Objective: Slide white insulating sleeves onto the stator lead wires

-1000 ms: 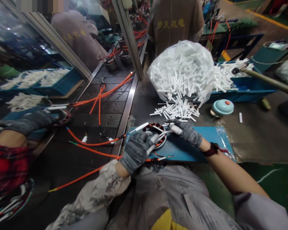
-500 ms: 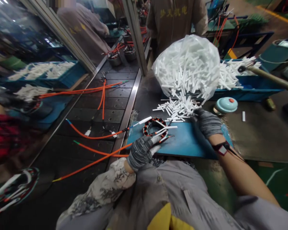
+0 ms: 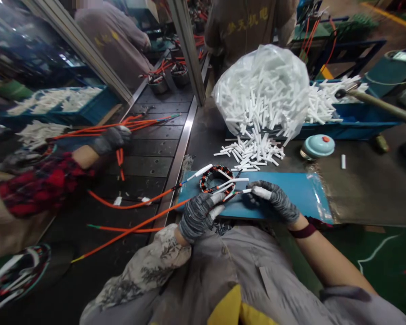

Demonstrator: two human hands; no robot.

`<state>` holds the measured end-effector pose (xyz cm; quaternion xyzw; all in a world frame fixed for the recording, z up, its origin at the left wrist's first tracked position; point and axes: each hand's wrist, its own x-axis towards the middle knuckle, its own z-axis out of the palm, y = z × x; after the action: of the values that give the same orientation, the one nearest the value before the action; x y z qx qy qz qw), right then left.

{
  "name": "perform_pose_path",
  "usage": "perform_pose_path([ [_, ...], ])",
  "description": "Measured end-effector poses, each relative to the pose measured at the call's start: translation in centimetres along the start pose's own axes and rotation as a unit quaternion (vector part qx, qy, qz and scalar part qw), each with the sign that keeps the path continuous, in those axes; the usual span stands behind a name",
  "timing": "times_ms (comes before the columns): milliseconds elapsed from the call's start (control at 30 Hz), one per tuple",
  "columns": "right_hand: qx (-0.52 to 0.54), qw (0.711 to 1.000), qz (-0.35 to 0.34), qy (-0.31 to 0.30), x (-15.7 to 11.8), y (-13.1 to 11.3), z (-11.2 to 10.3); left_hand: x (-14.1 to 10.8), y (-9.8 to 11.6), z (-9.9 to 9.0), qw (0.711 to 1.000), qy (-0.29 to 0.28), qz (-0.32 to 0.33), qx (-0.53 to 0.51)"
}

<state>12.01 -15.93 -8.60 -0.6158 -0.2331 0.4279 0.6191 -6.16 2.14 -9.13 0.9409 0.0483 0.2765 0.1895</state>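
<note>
A ring-shaped motor stator [image 3: 203,184] with black and orange windings lies on a blue board [image 3: 291,180] before me. My left hand [image 3: 196,214], in a grey knitted glove, grips its near edge, thumb and fingers around the wire leads there. White sleeves cover several of its leads. My right hand [image 3: 274,198], gloved alike, pinches a short white sleeve [image 3: 246,191] between thumb and fingers, at the end of a lead on the stator's right side. Behind the board lies a loose pile of white sleeves [image 3: 257,151], spilling from a clear plastic bag [image 3: 264,90].
A blue bin [image 3: 352,131] of sleeves stands behind a teal-lidded jar [image 3: 320,146]. A long-handled tool [image 3: 385,104] juts in from the right. Orange cables [image 3: 135,231] cross the roller line at left. A co-worker's gloved hand [image 3: 111,139] reaches over other cables. A metal post [image 3: 189,49] rises behind.
My right hand has come from the sleeve pile to the stator's lead with a white sleeve. My left hand stays on the stator. A co-worker's hand has reached onto the orange cables at left.
</note>
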Motion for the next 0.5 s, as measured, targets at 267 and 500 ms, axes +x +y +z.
perform_pose_path([
  [267,-0.24,0.953,-0.184,-0.032,-0.2,0.7,1.2,-0.1,-0.5,-0.9,0.995,-0.095,0.034,-0.013],
  [500,-0.153,0.975,0.001,-0.161,0.6,-0.1,4.0,-1.4,-0.7,0.1,0.984,-0.103,0.119,0.078],
])
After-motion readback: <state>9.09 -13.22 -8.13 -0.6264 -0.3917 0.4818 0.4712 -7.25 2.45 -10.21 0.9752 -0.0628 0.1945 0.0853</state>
